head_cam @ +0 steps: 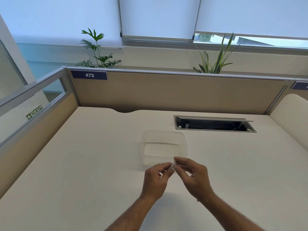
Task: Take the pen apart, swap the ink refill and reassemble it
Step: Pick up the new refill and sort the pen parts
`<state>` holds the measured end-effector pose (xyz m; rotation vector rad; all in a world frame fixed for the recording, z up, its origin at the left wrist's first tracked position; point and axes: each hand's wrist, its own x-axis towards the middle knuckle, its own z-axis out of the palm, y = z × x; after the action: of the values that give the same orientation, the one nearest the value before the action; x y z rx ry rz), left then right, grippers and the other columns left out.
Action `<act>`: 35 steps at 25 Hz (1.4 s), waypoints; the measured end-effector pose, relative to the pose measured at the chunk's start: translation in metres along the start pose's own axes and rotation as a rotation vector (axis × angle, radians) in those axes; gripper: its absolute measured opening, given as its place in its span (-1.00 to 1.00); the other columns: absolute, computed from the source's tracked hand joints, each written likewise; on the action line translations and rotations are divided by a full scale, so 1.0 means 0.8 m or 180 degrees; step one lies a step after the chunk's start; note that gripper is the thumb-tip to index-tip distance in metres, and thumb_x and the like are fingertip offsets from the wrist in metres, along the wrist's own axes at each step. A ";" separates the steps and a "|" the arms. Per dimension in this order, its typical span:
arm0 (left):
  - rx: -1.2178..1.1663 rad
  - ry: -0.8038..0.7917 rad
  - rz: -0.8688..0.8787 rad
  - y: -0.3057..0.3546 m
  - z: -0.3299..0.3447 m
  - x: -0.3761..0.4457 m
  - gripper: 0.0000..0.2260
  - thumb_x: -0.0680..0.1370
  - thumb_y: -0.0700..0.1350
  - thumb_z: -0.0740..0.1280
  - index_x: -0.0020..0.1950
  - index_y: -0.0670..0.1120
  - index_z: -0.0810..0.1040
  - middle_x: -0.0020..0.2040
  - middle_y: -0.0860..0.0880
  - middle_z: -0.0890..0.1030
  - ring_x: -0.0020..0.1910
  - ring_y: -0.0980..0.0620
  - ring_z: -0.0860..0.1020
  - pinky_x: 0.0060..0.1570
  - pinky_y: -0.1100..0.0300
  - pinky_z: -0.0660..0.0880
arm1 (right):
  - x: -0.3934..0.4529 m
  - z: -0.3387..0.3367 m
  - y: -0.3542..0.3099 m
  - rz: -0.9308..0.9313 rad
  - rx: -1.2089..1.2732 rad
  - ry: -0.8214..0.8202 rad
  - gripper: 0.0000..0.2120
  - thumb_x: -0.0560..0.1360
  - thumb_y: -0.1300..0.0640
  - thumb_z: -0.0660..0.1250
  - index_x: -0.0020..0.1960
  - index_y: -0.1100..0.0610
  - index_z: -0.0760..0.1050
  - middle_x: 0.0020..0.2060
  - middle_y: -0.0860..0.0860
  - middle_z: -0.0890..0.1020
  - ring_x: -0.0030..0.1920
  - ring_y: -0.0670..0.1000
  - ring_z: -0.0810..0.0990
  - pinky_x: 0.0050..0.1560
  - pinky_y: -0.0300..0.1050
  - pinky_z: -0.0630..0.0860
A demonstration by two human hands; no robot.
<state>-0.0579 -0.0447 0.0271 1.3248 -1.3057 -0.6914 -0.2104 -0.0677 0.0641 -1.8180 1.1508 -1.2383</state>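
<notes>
A smooth cream desk (100, 155) fills the lower frame, a clear rounded-rectangular plastic tub (164, 147) at centre, and just below it the left hand (156, 178) and right hand (196, 175) pinch a slim white pen (172, 165) between closed fingertips.

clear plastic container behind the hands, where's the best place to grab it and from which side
Probably by the near rim of the clear plastic container, coming from above. It sits upright and open-topped on the desk, so a thumb can hook inside the wall. Both the left hand and right hand are busy pinching the pen, so one must let go first.
</notes>
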 end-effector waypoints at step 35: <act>0.1243 -0.0374 0.0512 -0.002 -0.008 -0.008 -0.77 0.57 -0.12 0.31 0.16 0.14 0.62 -0.16 0.10 0.64 -0.16 0.02 0.53 -0.15 -0.03 0.51 | 0.019 -0.051 0.035 0.1456 -0.0004 -0.0673 -0.85 0.43 0.36 0.47 -0.19 0.13 0.71 -0.38 0.04 0.71 -0.35 -0.02 0.66 -0.28 -0.15 0.63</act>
<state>-0.0526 -0.0371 0.0253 1.4823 -1.6836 -0.4193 -0.2548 -0.0944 0.0594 -1.5256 1.3455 -0.7638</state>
